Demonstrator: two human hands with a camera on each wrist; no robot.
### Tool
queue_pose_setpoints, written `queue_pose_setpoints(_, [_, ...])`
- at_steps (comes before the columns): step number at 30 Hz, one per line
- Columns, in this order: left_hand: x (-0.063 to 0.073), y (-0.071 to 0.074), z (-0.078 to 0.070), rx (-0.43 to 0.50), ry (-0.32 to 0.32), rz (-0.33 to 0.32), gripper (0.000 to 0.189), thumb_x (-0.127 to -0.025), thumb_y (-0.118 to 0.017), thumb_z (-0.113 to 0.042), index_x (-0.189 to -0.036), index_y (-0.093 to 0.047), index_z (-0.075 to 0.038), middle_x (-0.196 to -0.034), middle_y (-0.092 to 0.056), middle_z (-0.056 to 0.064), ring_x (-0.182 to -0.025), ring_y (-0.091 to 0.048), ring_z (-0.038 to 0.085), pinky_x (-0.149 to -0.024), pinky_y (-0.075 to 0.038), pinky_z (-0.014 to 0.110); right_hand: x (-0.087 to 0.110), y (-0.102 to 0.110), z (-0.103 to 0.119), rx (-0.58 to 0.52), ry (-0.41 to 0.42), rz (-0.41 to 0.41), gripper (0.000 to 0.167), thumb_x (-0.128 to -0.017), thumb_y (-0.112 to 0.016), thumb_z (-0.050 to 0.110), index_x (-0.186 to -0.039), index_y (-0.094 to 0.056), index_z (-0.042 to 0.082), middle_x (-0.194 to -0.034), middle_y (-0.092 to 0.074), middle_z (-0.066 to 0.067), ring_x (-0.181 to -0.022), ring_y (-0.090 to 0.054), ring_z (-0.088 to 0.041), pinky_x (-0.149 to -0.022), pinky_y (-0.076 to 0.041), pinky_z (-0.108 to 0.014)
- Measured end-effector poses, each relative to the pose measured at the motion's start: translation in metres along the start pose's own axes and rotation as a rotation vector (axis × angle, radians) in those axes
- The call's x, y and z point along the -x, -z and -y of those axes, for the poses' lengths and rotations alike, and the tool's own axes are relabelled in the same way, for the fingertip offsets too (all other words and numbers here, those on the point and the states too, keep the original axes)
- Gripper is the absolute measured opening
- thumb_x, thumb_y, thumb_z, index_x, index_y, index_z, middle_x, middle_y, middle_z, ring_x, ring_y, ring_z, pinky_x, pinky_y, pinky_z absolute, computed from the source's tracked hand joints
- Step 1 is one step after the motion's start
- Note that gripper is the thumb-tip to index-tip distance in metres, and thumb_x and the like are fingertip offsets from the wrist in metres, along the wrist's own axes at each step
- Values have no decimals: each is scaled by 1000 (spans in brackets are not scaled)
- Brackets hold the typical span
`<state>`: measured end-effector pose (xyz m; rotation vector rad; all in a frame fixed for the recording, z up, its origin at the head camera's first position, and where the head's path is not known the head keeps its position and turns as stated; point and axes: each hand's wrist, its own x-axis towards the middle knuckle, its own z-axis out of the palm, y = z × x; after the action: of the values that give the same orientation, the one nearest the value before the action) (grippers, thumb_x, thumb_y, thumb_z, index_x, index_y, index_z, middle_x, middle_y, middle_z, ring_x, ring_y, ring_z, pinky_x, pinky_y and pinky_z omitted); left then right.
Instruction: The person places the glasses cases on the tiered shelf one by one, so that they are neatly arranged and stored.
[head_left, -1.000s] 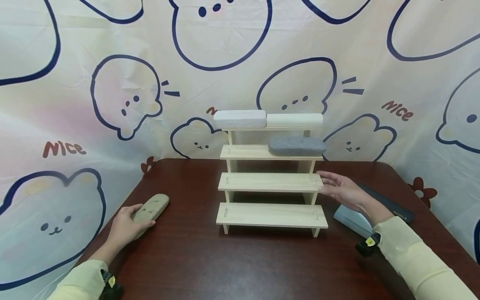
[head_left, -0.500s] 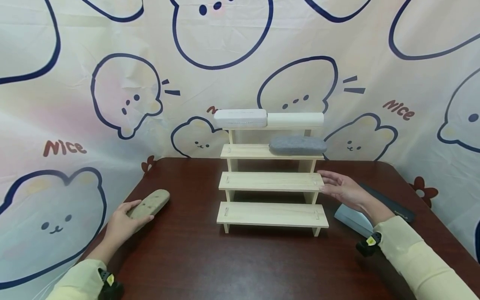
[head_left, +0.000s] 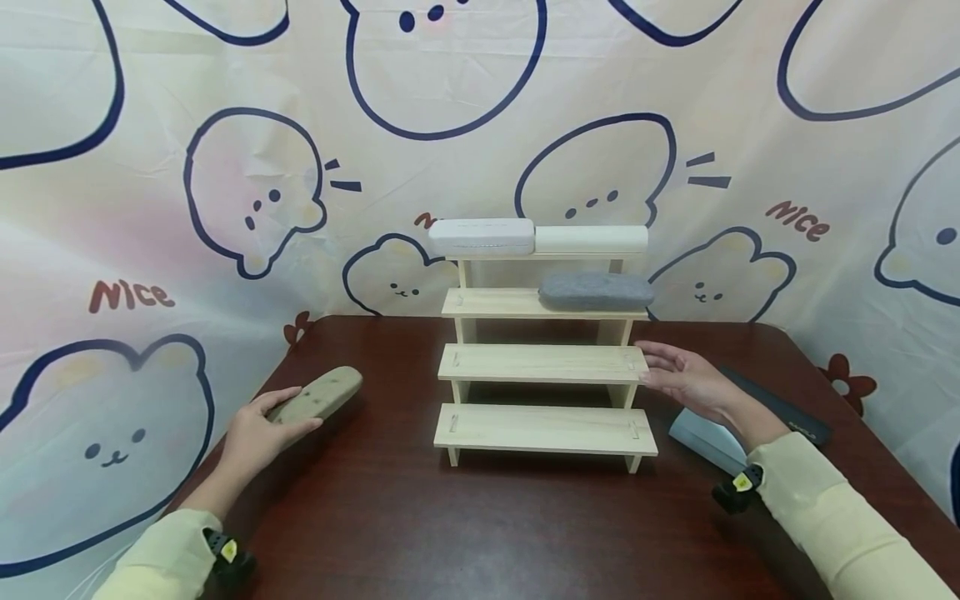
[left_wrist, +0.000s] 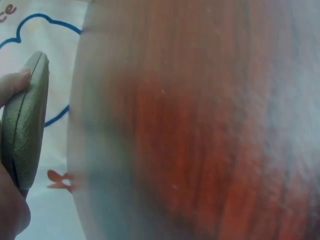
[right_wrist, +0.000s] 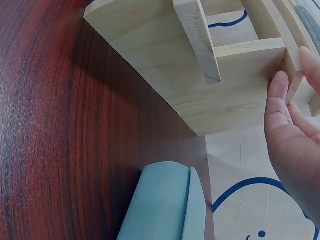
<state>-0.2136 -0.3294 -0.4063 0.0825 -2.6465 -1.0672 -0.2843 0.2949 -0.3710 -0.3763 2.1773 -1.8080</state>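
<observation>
The green case (head_left: 320,395), shifted rightward, is being carried over the table (head_left: 375,521), gripped by the left hand (head_left: 256,435), the rack (head_left: 538,363) being pinched by the right hand (head_left: 693,386), a level approach seemingly being needed next.

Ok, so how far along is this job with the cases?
Three cases look done, all on the rack: a white case and a cream case on top, a gray case one shelf down. In hand: your left hand holds a green case, and your right hand grips the rack's edge. Probably left after that: the blue case and the black case, both lying on the table.
</observation>
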Motion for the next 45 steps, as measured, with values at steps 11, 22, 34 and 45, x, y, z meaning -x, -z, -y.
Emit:
queue_pose_setpoints(11, [-8,2,-30,56,-25,81,77,-78,-77,-50,-140,-53,-11,-137,-48,21,-109,-46,37,-80,-43,45,-2,1,-2,-4,9,8,77,-94,-65,15,-152,-18,-1,-147,-33,-28,-112,-55,-11,-92,-46,-22])
queue_pose_setpoints(22, [-25,-1,-64,122,-112,106,72,-75,-81,-47,-133,-59,-12,-134,-54,15,-111,-46,33,-86,-40,48,-4,2,-4,-5,-8,-3,78,-93,-66,16,-153,-19,0,-148,-33,-26,-112,-55,-11,-93,-45,-25])
queue_pose_setpoints(34, [-49,1,-111,185,-237,101,64,-69,-87,-40,-125,-67,-16,-126,-61,5,-107,-53,23,-85,-43,39,-2,2,-4,-16,-5,0,75,-94,-65,14,-153,-20,1,-148,-33,-25,-112,-55,-11,-95,-45,-26])
queue_pose_setpoints(45, [-65,-8,-145,248,-244,204,69,-68,-87,-44,-128,-65,-19,-131,-57,4,-111,-51,27,-90,-43,47,-2,1,-2,7,-4,2,76,-94,-65,17,-153,-19,1,-149,-33,-25,-115,-54,-12,-94,-44,-24])
